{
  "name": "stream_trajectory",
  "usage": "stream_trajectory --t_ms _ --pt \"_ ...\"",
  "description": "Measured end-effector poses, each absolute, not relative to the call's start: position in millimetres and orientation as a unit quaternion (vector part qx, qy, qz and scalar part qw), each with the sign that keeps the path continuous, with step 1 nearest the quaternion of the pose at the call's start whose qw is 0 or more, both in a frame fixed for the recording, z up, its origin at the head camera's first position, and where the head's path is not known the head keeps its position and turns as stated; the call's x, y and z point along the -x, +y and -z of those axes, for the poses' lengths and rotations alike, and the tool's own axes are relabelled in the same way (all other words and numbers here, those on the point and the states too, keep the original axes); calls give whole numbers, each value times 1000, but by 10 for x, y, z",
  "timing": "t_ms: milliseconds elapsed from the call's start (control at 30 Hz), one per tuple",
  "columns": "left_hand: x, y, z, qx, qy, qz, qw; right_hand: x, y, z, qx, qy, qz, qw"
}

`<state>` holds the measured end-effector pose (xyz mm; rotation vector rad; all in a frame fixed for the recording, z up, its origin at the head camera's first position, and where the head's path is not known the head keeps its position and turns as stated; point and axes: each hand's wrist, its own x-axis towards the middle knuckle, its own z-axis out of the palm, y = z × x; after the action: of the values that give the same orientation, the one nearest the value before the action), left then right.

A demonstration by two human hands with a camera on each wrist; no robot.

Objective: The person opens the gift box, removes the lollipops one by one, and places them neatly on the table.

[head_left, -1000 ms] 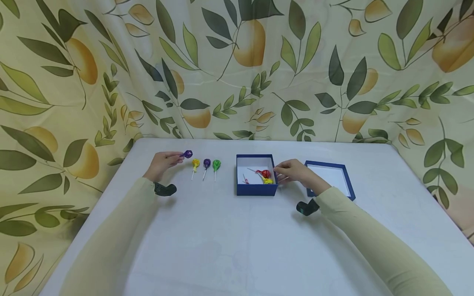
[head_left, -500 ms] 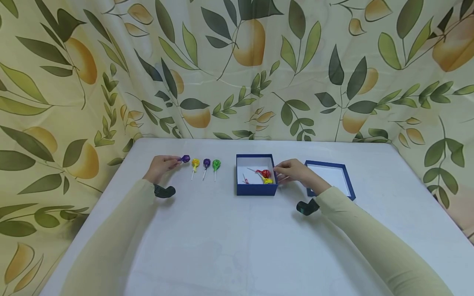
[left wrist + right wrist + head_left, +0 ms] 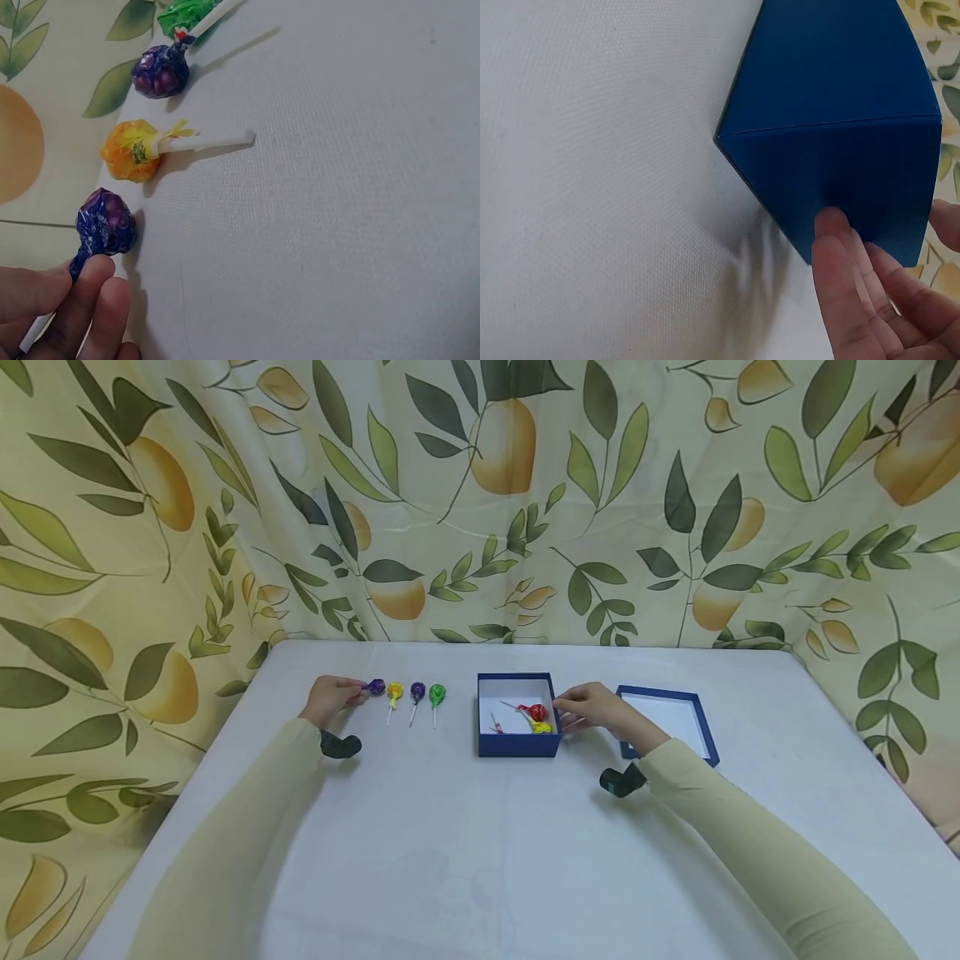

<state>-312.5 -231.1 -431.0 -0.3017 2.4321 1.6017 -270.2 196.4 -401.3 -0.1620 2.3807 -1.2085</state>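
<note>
My left hand [image 3: 332, 700] pinches a purple-wrapped lollipop [image 3: 106, 223] by its stick, just below the candy, close over the table. To its right lie a yellow lollipop [image 3: 394, 692], another purple lollipop [image 3: 417, 691] and a green lollipop [image 3: 437, 694] in a row, sticks toward me. My right hand [image 3: 596, 706] holds the right wall of an open blue box [image 3: 519, 746], fingers against the outside and thumb at the rim [image 3: 870, 300]. Inside the box are a red lollipop [image 3: 537, 712], a yellow lollipop [image 3: 540, 727] and a small red-and-white piece, partly hidden by the front wall.
A blue-edged box lid [image 3: 708, 727] lies inner side up right of the box, partly behind my right forearm. The white-covered table [image 3: 465, 843] reaches back to a curtain [image 3: 480, 568] printed with fruit and leaves. A black wrist camera sits on each wrist.
My left hand, holding the purple lollipop, has come down and slightly toward me, bringing the candy near the left end of the row. The right hand and the box stay put.
</note>
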Motion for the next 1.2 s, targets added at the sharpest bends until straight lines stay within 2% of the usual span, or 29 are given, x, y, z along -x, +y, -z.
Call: stream_trajectory --t_ms 333,800,1200 --pt "3105 -2322 4303 85 866 -481 106 2700 1959 4011 54 868 435 232" --pt "3080 -2374 4232 56 906 -384 171 2711 1943 4003 51 868 434 235" --pt "3108 -2360 4217 41 884 -407 227 2709 1939 4004 48 869 432 237"
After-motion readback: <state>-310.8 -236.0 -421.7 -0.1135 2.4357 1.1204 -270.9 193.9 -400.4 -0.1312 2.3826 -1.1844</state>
